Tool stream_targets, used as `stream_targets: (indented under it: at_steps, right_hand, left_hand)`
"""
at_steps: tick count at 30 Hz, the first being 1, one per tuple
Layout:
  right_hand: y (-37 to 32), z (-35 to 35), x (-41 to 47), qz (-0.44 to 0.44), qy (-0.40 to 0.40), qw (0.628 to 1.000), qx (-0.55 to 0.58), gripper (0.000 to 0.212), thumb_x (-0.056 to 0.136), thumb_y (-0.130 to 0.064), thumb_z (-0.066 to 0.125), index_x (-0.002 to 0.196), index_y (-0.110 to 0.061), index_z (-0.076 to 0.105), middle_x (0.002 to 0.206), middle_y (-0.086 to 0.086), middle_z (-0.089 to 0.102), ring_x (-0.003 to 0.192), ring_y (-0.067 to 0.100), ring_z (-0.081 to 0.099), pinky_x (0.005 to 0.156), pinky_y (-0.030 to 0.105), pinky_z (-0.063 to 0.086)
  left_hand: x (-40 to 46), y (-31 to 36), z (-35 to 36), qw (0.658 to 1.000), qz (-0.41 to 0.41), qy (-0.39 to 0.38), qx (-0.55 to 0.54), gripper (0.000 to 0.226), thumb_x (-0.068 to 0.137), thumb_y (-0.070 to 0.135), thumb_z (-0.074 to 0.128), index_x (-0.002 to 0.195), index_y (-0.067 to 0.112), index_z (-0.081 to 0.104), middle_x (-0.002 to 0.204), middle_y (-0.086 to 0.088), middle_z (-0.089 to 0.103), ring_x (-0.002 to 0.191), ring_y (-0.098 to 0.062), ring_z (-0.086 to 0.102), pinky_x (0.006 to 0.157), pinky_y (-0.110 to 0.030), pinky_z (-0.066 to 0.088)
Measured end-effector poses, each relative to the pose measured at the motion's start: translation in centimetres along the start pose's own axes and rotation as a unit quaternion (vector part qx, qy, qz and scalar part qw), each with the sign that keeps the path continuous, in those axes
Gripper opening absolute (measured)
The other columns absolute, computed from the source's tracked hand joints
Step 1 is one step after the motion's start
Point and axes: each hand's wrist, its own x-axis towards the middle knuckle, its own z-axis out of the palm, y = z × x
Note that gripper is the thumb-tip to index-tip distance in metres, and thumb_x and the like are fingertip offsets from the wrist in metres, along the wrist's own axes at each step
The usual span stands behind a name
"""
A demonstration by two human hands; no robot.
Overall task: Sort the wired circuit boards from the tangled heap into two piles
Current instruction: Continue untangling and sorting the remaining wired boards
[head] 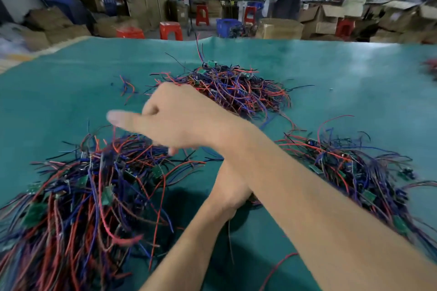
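Three tangles of red, blue and black wires with small green circuit boards lie on the green table cover (pixel 331 73): a far heap (pixel 236 87), a near-left pile (pixel 78 191) and a near-right pile (pixel 354 168). My right arm crosses from lower right, and my right hand (pixel 175 118) hovers above the left pile's far edge. Its thumb sticks out to the left, its fingers point down, and nothing shows in it. My left hand (pixel 227 191) reaches under the right forearm toward the right pile. The forearm hides its fingers.
A few loose wires (pixel 127 87) lie left of the far heap. Another tangle (pixel 431 67) shows at the right edge. Beyond the table stand red stools (pixel 170 30), cardboard boxes, a blue bin (pixel 227 27), and people at distant benches.
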Motion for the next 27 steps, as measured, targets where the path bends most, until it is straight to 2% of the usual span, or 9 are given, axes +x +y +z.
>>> stream_targets:
  at_steps: [2,4,7,11,15,18,19,22,27]
  right_hand:
    - [2.5,0.0,1.9,0.039,-0.014,0.995,-0.093,0.050,0.093,-0.061,0.060,0.076,-0.015,0.065,0.080,0.010,0.069,0.073,0.025,0.066,0.087,0.039,0.059]
    - [5.9,-1.1,3.3,0.093,0.038,0.983,-0.150,0.028,0.092,-0.040,0.064,0.105,-0.017,0.072,0.112,0.015,0.069,0.102,0.035,0.067,0.097,0.045,0.055]
    - [11.2,-3.2,4.3,0.174,0.092,0.960,-0.198,0.041,0.089,-0.014,0.054,0.128,-0.021,0.064,0.137,0.015,0.059,0.122,0.040,0.060,0.102,0.049,0.052]
    - [16.6,-3.5,4.2,0.231,0.036,0.950,-0.205,0.045,0.094,-0.014,0.052,0.135,-0.031,0.060,0.144,0.011,0.050,0.129,0.039,0.054,0.106,0.049,0.047]
    - [18.6,-2.8,4.1,0.225,0.104,0.949,-0.194,0.032,0.092,-0.015,0.062,0.116,-0.036,0.064,0.132,0.006,0.059,0.117,0.036,0.058,0.089,0.041,0.047]
    - [18.8,-3.0,4.0,0.224,0.161,0.951,-0.139,0.012,0.091,-0.021,0.064,0.095,-0.032,0.066,0.123,0.009,0.067,0.112,0.036,0.062,0.092,0.040,0.053]
    - [18.9,-3.3,3.9,0.222,0.191,0.949,-0.115,0.007,0.090,-0.023,0.066,0.086,-0.029,0.067,0.114,0.010,0.071,0.109,0.034,0.063,0.091,0.039,0.054]
    - [19.1,-5.0,2.9,0.211,0.270,0.937,-0.066,0.020,0.086,-0.032,0.077,0.069,-0.023,0.070,0.078,0.000,0.071,0.098,0.027,0.064,0.083,0.032,0.051]
    - [19.8,-5.7,1.3,0.228,0.225,0.942,-0.099,0.021,0.076,-0.013,0.081,0.065,-0.027,0.071,0.068,-0.003,0.067,0.092,0.027,0.069,0.084,0.032,0.056]
  left_hand:
    - [0.1,0.3,0.2,0.999,0.034,-0.007,0.000,0.019,0.068,0.025,0.058,0.081,0.027,0.071,0.086,0.010,0.072,0.086,-0.007,0.063,0.082,-0.028,0.053]
    - [0.3,0.6,0.5,0.999,0.045,-0.026,-0.004,0.012,0.079,0.014,0.059,0.079,0.017,0.071,0.076,0.004,0.071,0.069,-0.008,0.060,0.069,-0.026,0.050]
    - [0.7,0.5,0.5,0.999,0.036,-0.010,0.000,0.012,0.093,0.002,0.057,0.088,0.002,0.068,0.070,-0.002,0.070,0.064,-0.013,0.060,0.067,-0.025,0.050]
    - [0.5,0.5,0.5,0.999,0.041,-0.014,0.002,0.011,0.093,-0.001,0.056,0.091,-0.002,0.067,0.067,-0.004,0.068,0.065,-0.015,0.060,0.069,-0.026,0.051]
    - [0.6,0.5,0.5,0.999,0.033,-0.010,-0.008,0.012,0.093,-0.001,0.055,0.092,-0.002,0.067,0.069,-0.005,0.068,0.066,-0.016,0.060,0.072,-0.029,0.052]
    - [0.6,0.6,0.5,0.999,0.030,-0.007,-0.013,0.013,0.093,-0.003,0.055,0.091,-0.002,0.067,0.068,-0.005,0.068,0.066,-0.017,0.060,0.073,-0.031,0.052]
    - [0.6,0.6,0.5,0.999,0.030,-0.005,-0.013,0.013,0.093,-0.003,0.054,0.091,-0.002,0.067,0.068,-0.005,0.068,0.066,-0.016,0.060,0.073,-0.030,0.052]
    - [0.5,0.6,0.5,0.999,0.029,-0.007,-0.013,0.014,0.093,-0.003,0.054,0.091,-0.002,0.067,0.068,-0.005,0.068,0.065,-0.014,0.061,0.071,-0.025,0.052]
    - [0.5,0.7,0.5,0.999,0.031,-0.004,-0.015,0.014,0.093,-0.004,0.053,0.091,-0.003,0.067,0.068,-0.005,0.068,0.064,-0.013,0.061,0.069,-0.022,0.052]
